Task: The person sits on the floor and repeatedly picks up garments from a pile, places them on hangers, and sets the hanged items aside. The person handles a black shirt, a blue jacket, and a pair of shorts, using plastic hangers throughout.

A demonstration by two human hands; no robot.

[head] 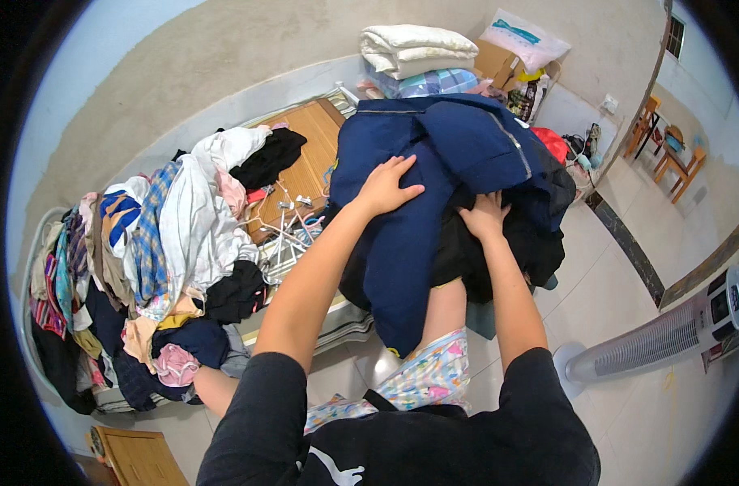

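Observation:
Before me a navy blue jacket (400, 267) with zips lies spread over a heap of dark clothes (533, 249). My left hand (391, 185) rests flat on the navy cloth, its fingers spread and holding nothing. Lower down on the right, my right hand (486, 214) touches black fabric (454, 249) beneath a fold of the jacket. Its fingertips are partly hidden under that fold, so whether they grip the cloth cannot be told. One sleeve of the jacket hangs down toward my bare leg.
Several white wire hangers (284, 240) lie beside a wooden board (312, 143) on the bed. A big mixed clothes pile (181, 243) covers its left end. Folded white bedding (418, 48) is stacked at the back. A tower fan (649, 337) stands on the tiled floor (594, 291) at right.

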